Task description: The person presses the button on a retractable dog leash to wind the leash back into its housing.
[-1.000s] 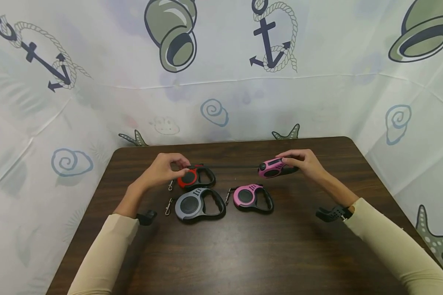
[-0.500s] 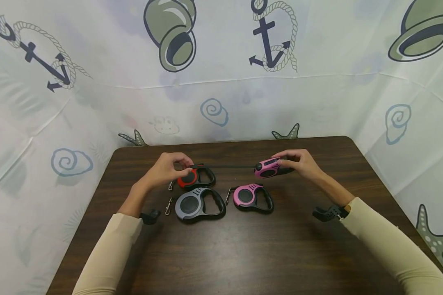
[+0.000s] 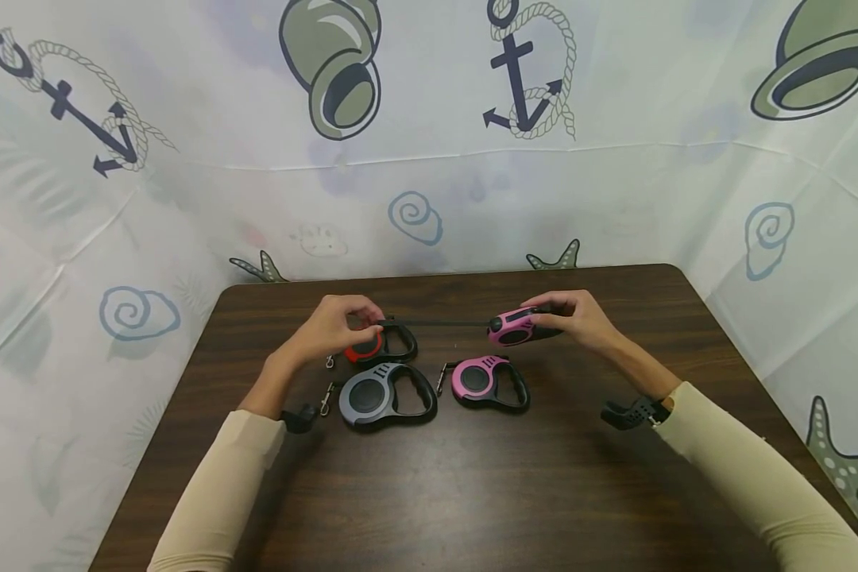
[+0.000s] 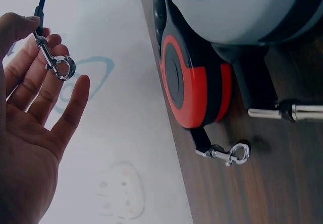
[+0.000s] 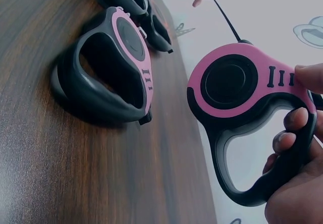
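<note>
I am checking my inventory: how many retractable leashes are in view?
4. Pink leash held in the right hand; red leash by the left hand; grey leash and second pink leash on the table.

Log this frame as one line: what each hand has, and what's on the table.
right hand: grips pink leash | left hand: pinches its clip, cord taut | table: red leash, grey leash, second pink leash

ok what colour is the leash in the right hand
Pink with a black handle, clearest in the right wrist view.

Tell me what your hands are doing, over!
Right hand grips pink leash. Left hand pinches its clip, cord stretched between. Red leash lies under the left hand.
</note>
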The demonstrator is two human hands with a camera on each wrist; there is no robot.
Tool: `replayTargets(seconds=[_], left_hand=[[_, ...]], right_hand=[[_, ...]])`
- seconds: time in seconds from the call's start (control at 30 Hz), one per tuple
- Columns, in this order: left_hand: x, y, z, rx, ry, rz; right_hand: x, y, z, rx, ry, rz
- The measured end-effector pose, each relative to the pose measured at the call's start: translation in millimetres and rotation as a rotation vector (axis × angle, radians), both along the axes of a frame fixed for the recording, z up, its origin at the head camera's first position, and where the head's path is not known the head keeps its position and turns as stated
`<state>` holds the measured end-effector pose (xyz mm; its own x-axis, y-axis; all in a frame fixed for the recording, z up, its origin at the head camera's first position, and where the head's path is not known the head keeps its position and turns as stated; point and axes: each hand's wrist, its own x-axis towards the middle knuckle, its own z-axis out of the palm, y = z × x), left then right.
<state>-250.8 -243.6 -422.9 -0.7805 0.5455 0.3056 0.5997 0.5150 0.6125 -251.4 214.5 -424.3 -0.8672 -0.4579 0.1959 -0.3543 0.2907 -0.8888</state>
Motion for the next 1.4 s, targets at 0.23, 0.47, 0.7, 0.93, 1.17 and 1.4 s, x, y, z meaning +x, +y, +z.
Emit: replayTargets(seconds=[0.23,0.47,0.7,0.93,1.17,1.4], left_hand=[[-1.1,8.2,-1.5,0.008,0.006,-0.013],[-2.6,16.1,-3.0,0.021,-0.023,-0.027],[-2.4,22.0,-4.2,0.019,-0.029,-0.016],[-2.4,26.7,-4.6,0.023,-0.016,-0.026],[-3.6,31.4,-6.1,0.034,-0.028,-0.038],[-4.8,37.7,-5.7,0.037,-0.03,-0.047]], right_hand=[[0.9,-4.8,1.0,-0.015,-0.003,0.01],[0.2,-10.1,-1.1,-0.019,0.002,0.017],[1.7,-14.0,-0.9,-0.033,-0.014,0.02],[4.1,-18.6,0.3,-0.033,-0.022,0.026],[3.5,-24.1,2.2,-0.031,-0.042,0.021],[1.1,-31.4,2.0,-0.044,-0.047,0.027]])
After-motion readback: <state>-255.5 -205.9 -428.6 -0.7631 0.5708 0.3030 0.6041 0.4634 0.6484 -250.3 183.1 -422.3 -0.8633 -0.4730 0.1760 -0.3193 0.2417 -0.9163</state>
